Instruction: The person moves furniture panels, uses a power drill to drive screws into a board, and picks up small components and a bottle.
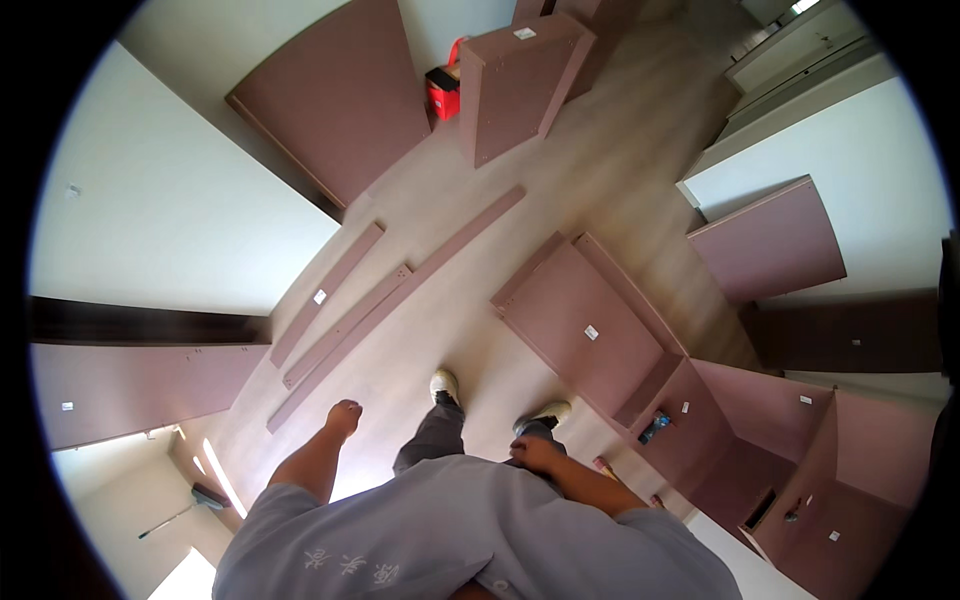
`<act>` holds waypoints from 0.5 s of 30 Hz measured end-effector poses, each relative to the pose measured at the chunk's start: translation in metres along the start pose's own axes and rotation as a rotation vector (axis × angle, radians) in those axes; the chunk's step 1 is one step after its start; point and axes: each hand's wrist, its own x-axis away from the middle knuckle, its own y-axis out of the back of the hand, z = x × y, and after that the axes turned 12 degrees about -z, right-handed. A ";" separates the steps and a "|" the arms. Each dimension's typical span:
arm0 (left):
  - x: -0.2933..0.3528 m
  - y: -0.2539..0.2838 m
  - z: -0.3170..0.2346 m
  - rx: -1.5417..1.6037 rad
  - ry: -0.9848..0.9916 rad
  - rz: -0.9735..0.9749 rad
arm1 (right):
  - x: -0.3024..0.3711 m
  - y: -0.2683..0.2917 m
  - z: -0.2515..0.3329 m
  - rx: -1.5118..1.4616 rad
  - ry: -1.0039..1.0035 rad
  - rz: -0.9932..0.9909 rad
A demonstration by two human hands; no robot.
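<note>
My left hand point(345, 416) hangs out to the left above the floor, fingers curled in, with nothing visible in it. Nearest to it are several long, narrow pinkish-brown boards; the longest board point(400, 300) ends just beyond the hand. My right hand point(536, 455) is close to my waist, in front of my right thigh. Its fingers look curled, and whatever they may hold is hidden. To its right lies a cabinet carcass point(700, 420) of the same pinkish-brown panels, with a small blue item point(655, 428) inside it.
Large panels lean on the left wall point(150, 190), one big panel point(335, 100) farther back. A box-shaped unit point(525, 85) stands beyond, beside a red bag point(445, 92). Another panel point(775, 240) leans at the right. A broom point(208, 497) is at lower left.
</note>
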 end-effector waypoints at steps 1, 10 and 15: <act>-0.007 0.011 0.033 -0.078 -0.071 -0.016 | -0.004 0.013 0.021 0.071 0.033 -0.064; -0.029 0.077 0.046 -0.024 -0.157 -0.010 | -0.065 0.130 0.042 -0.577 -0.154 -0.501; -0.068 0.108 -0.075 -0.188 -0.395 0.214 | -0.095 0.111 -0.034 -0.563 -0.316 -0.425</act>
